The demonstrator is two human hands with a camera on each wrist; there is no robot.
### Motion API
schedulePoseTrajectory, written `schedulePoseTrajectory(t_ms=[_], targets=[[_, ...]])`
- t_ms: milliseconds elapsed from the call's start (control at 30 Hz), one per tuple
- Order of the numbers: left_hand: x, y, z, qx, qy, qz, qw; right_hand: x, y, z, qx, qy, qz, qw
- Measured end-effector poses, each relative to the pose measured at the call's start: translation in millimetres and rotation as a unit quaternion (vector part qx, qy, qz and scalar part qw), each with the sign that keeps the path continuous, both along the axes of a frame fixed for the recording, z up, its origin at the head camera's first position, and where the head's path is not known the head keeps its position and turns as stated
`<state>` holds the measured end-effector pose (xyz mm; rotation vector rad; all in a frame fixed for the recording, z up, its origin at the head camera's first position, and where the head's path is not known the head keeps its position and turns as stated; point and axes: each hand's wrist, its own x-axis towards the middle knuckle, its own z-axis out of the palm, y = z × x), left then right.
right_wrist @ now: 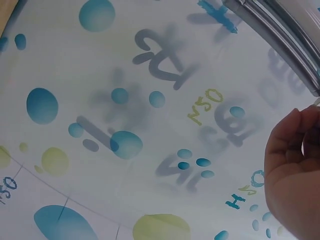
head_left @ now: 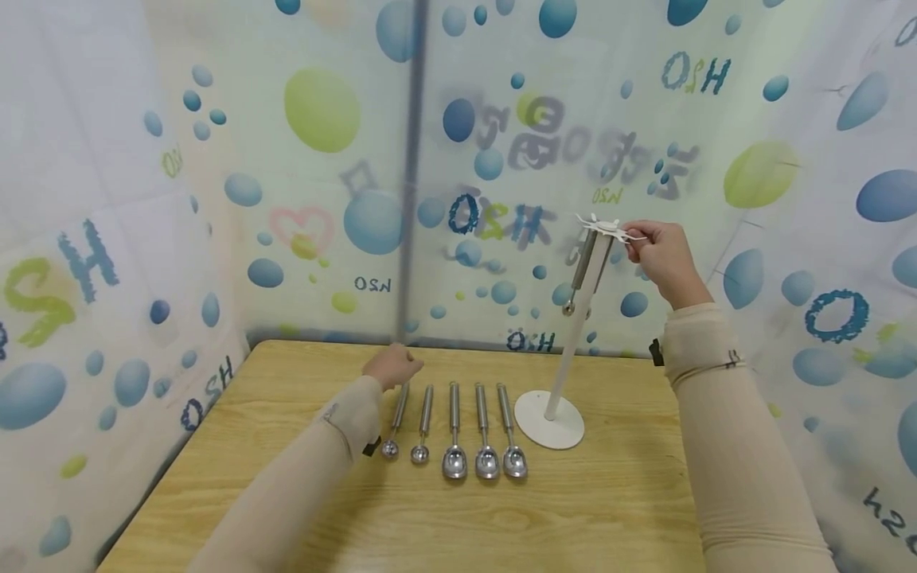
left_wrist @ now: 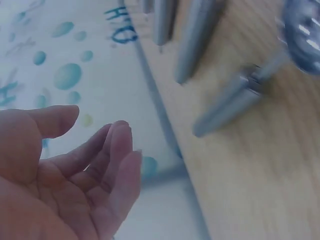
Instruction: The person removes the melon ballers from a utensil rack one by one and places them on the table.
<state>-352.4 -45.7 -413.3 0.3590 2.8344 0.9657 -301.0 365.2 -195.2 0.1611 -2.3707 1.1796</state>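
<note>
Scoop row and hook stand, a hand at each

Tabletop (head_left: pixel 609 493): five scoops in a row, two small (head_left: pixel 390 450) and three large (head_left: pixel 454 461). Handles face the far edge, bowls the person; the gaps presumably let each handle be taken singly.

Stand (head_left: pixel 571 350): white, round-based, right of the row; the broad foot probably keeps the tall pole upright. Further scoops (head_left: pixel 586 259) hang from its crown, handles up and bowls down, likely because the handle ends suit the hooks (head_left: pixel 602 227).

Right hand (head_left: pixel 662 259): fingers pinched on one outer hook, apparently to steady or turn the crown.

Left hand (head_left: pixel 392 366): thumb and fingers apart, nothing between, by the leftmost handle's far end; a position that seems to favour a handle-first hold.
</note>
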Motion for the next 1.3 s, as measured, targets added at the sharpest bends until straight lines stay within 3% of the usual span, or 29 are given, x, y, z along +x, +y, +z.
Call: schedulePoseTrajectory(t_ms=[100, 233, 533, 767, 1167, 1300], targets=[[2.0, 14.3, 13.4, 0.053, 0.017, -0.032, 0.9979, -1.7, -0.3, -0.7, 0.002, 0.0, 0.004, 1.0], [8.4, 43.5, 35.4, 0.123, 0.043, -0.071, 0.9889, -3.6, 1.0, -1.0, -0.001, 0.0, 0.006, 1.0], [13.3, 134.7, 83.0, 0.159, 0.13, -0.144, 0.9681, -5.5, 9.3, -2.1, -0.005, 0.016, 0.016, 0.9997], [13.4, 166.0, 103.6, 0.199, 0.141, -0.144, 0.959, -7.2, 8.9, -0.7, -0.005, 0.015, 0.031, 0.9994], [8.1, 191.6, 122.3, 0.249, 0.171, -0.122, 0.9455, -14.6, 13.5, -1.4, 0.004, 0.017, 0.04, 0.999], [5.0, 198.6, 128.6, 0.247, 0.177, -0.112, 0.946, -16.9, 13.6, -0.9, 0.001, 0.015, 0.046, 0.9988]])
